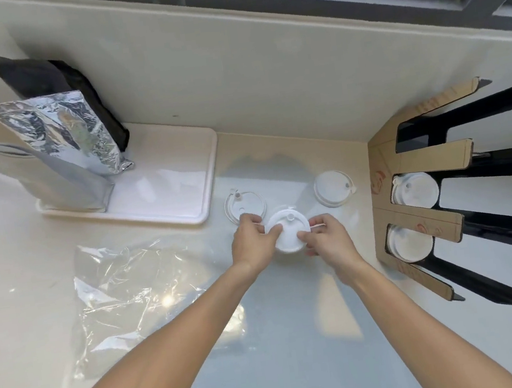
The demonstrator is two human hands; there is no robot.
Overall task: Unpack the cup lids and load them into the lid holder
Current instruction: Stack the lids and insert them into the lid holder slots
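Both hands hold a short stack of white cup lids (288,230) just above the counter: my left hand (252,242) grips its left edge, my right hand (328,237) its right edge. A single white lid (244,204) lies on the counter behind my left hand. Another stack of white lids (333,188) lies to the right of it. The lid holder (420,214), brown cardboard with black slots, stands at the right. Two of its slots hold white lids (414,190), the lower ones being lids (410,243).
An empty clear plastic bag (137,294) lies crumpled on the counter at the left. A white tray (209,167) at the back left carries a silver foil pouch (63,147) and a black pouch (47,81). A window frame runs along the top.
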